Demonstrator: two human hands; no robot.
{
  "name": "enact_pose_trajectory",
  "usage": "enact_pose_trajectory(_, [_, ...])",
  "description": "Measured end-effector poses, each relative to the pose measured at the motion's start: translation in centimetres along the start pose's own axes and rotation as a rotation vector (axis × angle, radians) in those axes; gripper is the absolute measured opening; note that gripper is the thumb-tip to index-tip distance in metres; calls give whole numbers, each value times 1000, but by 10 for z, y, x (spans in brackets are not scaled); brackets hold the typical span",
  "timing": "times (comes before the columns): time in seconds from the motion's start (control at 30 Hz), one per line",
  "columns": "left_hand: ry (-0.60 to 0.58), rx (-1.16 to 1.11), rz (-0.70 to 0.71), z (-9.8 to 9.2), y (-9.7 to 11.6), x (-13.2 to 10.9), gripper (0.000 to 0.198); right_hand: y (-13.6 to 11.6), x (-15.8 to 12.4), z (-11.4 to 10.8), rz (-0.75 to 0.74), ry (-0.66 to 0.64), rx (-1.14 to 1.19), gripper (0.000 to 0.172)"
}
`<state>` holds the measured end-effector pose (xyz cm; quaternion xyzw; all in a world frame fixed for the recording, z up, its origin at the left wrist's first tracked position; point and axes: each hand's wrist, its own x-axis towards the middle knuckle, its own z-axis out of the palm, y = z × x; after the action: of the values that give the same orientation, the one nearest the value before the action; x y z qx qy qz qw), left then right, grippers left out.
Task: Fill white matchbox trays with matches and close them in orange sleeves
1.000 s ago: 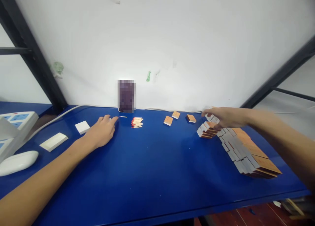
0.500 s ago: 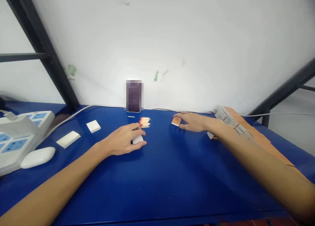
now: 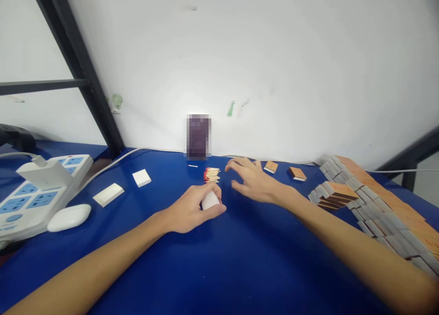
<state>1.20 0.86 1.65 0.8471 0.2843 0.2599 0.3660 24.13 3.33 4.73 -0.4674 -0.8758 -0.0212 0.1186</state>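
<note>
My left hand point(image 3: 194, 210) is closed around a small white matchbox tray point(image 3: 210, 200), with thumb and fingers on its sides; part of it is hidden. Just beyond lies a pile of matches point(image 3: 211, 174), red heads to the left. My right hand point(image 3: 252, 180) hovers right of the pile, fingers bent and apart, nothing in them. Behind its knuckles sits an orange-brown matchbox cover point(image 3: 270, 167), and a second matchbox point(image 3: 297, 173) lies farther right. A single match point(image 3: 192, 166) rests apart, by the pixelated upright phone point(image 3: 198, 137).
Rows of matchboxes point(image 3: 384, 210) cover the right side of the blue table point(image 3: 206, 278), with a small stack point(image 3: 334, 195) at their near edge. On the left are two white pieces point(image 3: 141, 178), a white earbud case point(image 3: 69, 217) and a power strip point(image 3: 44, 196). A cable runs along the wall.
My right hand has let go of the matchbox cover and moved left toward the matches. My left hand has turned and wrapped more around the white tray. The view has shifted right.
</note>
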Motion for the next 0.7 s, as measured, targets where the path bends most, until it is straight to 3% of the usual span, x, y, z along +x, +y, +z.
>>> enact_pose_trajectory(0.13, [8, 111, 104, 0, 0, -2, 40, -7, 17, 24, -44, 187, 274, 5])
enact_pose_trajectory(0.23, [18, 175, 101, 0, -3, -2, 48, -10, 23, 41, -20, 285, 307, 9])
enact_pose_trajectory(0.43, [-124, 133, 64, 0, -4, 1, 45, -7, 20, 63, -102, 293, 374, 6])
enact_pose_trajectory(0.7, [-102, 188, 17, 1, -6, 2, 35, -5, 16, 55, -71, 278, 346, 5])
